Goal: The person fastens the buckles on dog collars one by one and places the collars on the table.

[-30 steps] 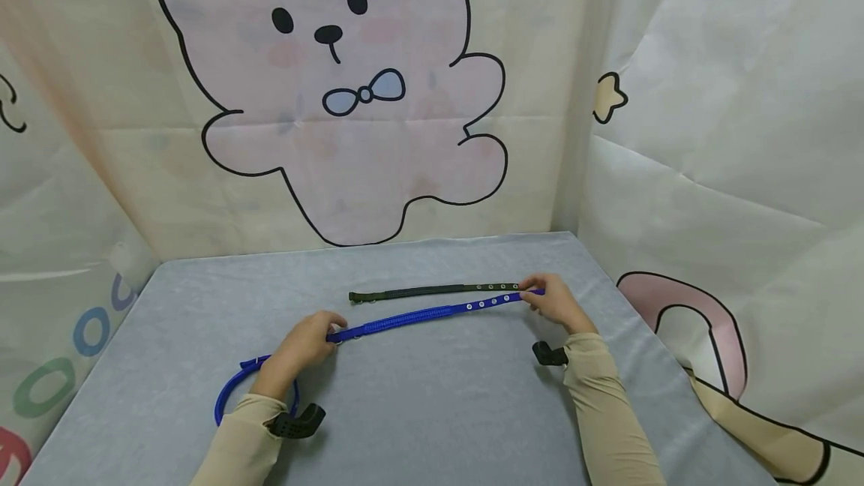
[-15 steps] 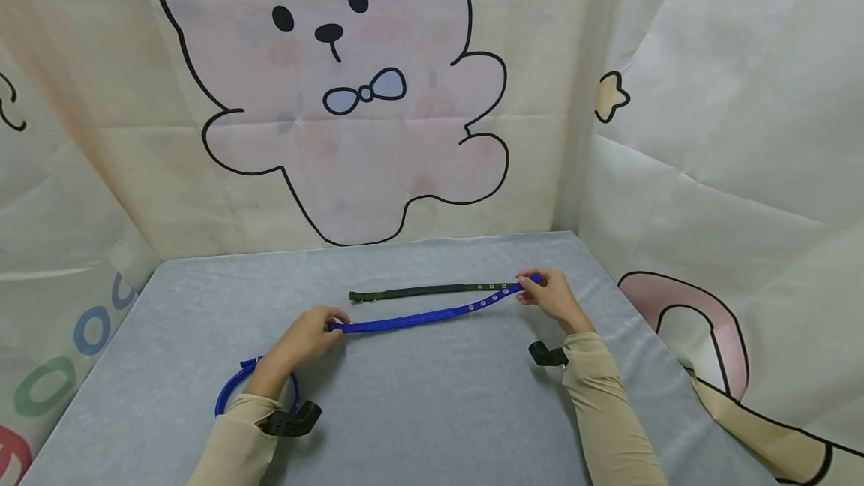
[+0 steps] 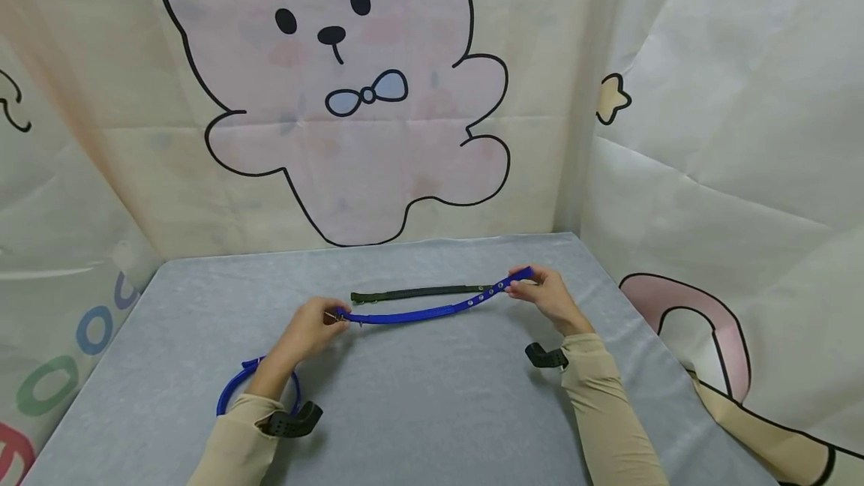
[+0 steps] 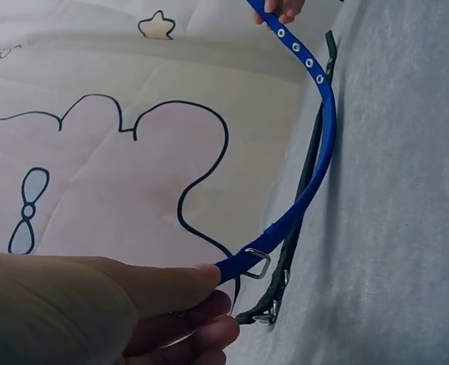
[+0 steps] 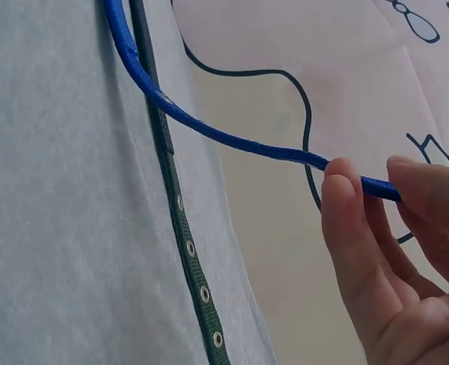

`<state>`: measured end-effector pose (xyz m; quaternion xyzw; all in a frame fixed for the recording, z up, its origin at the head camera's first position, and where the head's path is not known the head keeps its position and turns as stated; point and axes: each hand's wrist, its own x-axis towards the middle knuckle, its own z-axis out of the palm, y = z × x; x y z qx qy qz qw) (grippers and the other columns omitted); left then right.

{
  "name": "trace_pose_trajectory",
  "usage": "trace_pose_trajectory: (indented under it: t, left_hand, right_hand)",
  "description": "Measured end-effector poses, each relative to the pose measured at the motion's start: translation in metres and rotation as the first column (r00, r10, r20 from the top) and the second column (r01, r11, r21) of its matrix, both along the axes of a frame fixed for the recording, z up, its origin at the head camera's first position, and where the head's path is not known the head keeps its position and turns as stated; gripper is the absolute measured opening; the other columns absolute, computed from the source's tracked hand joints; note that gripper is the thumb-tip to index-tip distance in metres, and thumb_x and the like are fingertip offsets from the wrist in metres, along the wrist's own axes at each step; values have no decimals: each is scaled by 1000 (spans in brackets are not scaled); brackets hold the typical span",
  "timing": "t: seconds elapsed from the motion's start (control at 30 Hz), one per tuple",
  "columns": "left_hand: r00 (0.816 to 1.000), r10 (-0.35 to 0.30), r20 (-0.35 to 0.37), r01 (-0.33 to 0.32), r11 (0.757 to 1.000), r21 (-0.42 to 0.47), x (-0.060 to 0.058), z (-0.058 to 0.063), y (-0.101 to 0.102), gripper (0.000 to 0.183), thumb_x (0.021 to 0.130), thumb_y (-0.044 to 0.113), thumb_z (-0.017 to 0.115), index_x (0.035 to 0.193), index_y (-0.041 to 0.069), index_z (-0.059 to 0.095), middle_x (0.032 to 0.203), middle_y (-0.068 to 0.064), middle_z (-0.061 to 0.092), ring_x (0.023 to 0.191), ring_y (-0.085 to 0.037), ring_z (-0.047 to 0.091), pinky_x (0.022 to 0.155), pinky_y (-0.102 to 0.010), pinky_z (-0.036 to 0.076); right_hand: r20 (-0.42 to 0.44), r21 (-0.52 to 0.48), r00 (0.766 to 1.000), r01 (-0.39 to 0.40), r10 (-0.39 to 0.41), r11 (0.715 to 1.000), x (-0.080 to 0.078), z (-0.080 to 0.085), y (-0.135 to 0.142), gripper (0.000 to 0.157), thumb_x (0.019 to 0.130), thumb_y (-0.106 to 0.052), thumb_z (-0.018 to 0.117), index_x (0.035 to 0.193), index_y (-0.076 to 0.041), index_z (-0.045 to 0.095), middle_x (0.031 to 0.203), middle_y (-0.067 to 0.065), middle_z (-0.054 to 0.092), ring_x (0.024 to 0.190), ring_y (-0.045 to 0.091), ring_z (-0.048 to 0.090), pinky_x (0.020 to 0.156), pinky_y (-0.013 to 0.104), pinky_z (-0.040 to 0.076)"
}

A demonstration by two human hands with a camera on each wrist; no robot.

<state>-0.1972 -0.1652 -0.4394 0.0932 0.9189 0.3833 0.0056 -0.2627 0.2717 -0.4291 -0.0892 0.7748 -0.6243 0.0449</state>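
A blue collar [image 3: 418, 316] with metal eyelets sags between my two hands, lifted off the table. My left hand [image 3: 312, 331] pinches its buckle end; the metal D-ring [image 4: 259, 263] shows just beyond the thumb in the left wrist view. My right hand [image 3: 550, 300] holds the eyelet end between thumb and fingers, with the tip sticking up past them. Behind it a dark green collar [image 3: 418, 292] lies stretched out flat on the table, its eyelets facing up in the right wrist view. The blue collar hides part of its right end in the head view.
A second blue collar [image 3: 229, 390], curled into a loop, lies at the left, partly hidden by my left forearm. The table [image 3: 432, 403] has a grey-blue cloth. Printed curtains [image 3: 526, 201] stand at the back and both sides.
Both ends of the blue collar have risen off the table, and it now bows downward in the middle. The right hand has shifted slightly left. The green collar has stayed put.
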Motion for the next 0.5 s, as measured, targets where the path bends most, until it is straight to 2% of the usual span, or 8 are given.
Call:
trace_pose_trajectory:
  t: [0.1,0.23,0.5]
  left_hand:
    - [1000,11,-28,-11,1000,12,0,2,0,23,94,7,71,116,0,71,104,-14,75,94,-29,72,81,-42,59]
    - [998,24,-49,-22,999,48,2,6,-2,25,96,10,69,119,0,70,105,-14,75,97,-30,73,82,-43,59]
    - [996,67,-64,-60,992,115,5,13,-2,31,97,17,70,124,3,68,109,-16,76,103,-32,73,86,-45,59]
  right_hand:
    - [2,-26,1000,-14,14,1000,0,2,-2,35,101,0,56,132,16,51,111,11,66,89,4,72,85,22,58]
    - [-29,-27,999,-24,24,999,0,3,-2,35,102,-1,55,132,16,51,111,11,66,89,3,71,84,20,58]
    - [-90,36,995,-37,40,999,3,5,-5,36,102,-9,60,130,13,57,119,28,64,89,7,70,83,22,58]
